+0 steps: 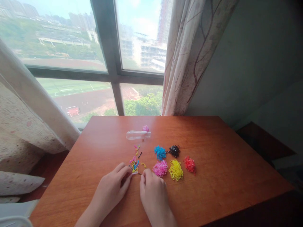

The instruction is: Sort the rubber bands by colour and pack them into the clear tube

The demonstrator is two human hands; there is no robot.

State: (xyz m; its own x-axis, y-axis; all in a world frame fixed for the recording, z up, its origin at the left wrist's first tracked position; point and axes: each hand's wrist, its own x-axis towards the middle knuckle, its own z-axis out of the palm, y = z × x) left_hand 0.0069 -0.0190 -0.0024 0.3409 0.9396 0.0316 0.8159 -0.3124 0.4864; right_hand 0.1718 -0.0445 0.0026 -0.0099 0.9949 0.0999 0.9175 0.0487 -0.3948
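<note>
At the table's near middle, my left hand (113, 184) has its thumb and fingers pinched together beside a small mixed pile of colored rubber bands (134, 164). A tiny pale piece (134, 172) shows at its fingertips; its kind is too small to tell. Close by on the right, my right hand (153, 189) is closed in a pinch, fingertips down near the tabletop. A thin dark strand (139, 174) runs from its fingertips toward the left hand. A single yellow rubber band (143, 165) lies just beyond the right hand, and a short black piece (140, 154) rests farther back.
Sorted heaps of pink (160, 168), yellow (176, 170), red (189, 164), blue (160, 152) and black bands (174, 151) lie to the right. Behind them are a clear plastic tube-like object (138, 135) and a pink item (145, 128). A window and curtains border the wooden table (224, 164).
</note>
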